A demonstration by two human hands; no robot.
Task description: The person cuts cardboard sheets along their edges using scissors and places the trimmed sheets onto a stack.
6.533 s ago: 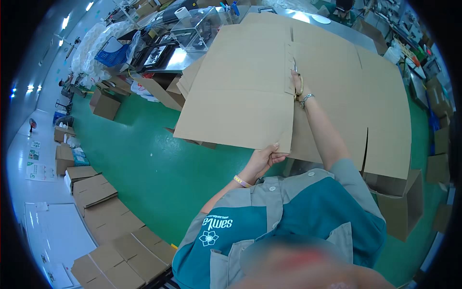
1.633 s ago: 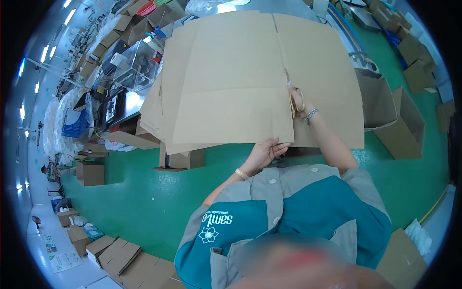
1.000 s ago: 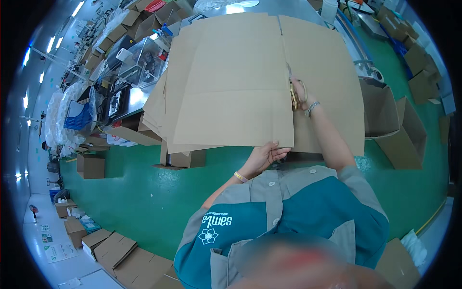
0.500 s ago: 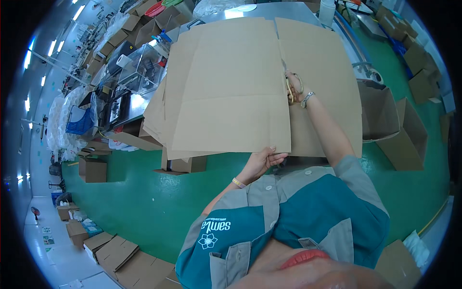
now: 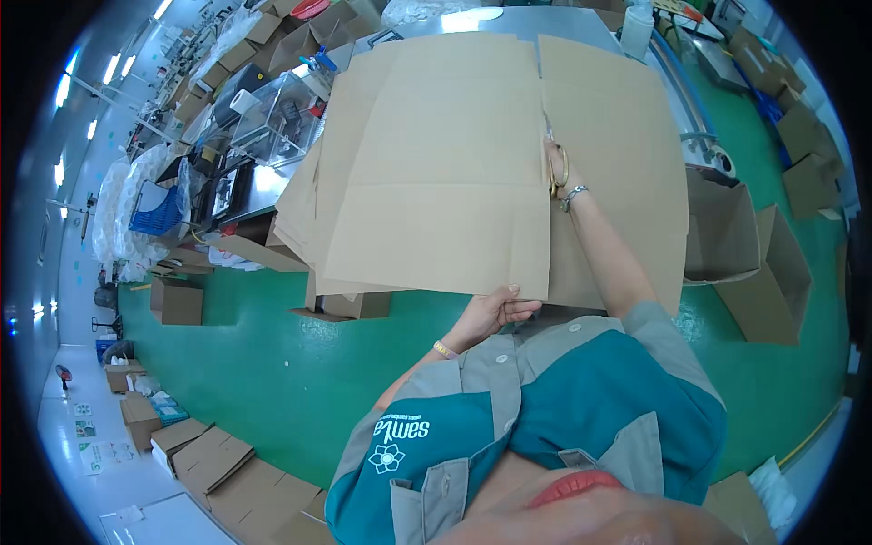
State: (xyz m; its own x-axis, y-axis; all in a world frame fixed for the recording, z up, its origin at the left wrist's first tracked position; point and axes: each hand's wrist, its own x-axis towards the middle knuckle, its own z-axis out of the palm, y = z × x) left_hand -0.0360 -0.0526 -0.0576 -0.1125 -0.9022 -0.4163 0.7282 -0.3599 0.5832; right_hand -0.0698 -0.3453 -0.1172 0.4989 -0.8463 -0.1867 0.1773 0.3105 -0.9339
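Note:
A large brown cardboard sheet [image 5: 445, 136] lies on top of other sheets on the metal table. My left hand [image 5: 501, 310] pinches its near edge close to the right corner, thumb on top and fingers beneath. My right hand [image 5: 554, 166] is closed round scissors [image 5: 560, 173] with gold-coloured handles, at the sheet's right edge. Their blades point away from me, along the line between this sheet and another cardboard piece [image 5: 618, 154] on the right. The blades are narrow in view, so whether they are apart is hard to tell.
Beyond the cardboard shows the metal table [image 5: 545, 23], with a white bottle [image 5: 637, 32] at its far right. A clear plastic box [image 5: 277, 118] stands at the left. Open cartons [image 5: 763, 272] sit on the right. Flattened cardboard [image 5: 227, 477] lies on the green floor [image 5: 245, 363] at lower left.
The scissors and my right hand sit slightly nearer me along the sheet's edge. My left hand keeps its pinch on the near edge. The whole view has shifted a little.

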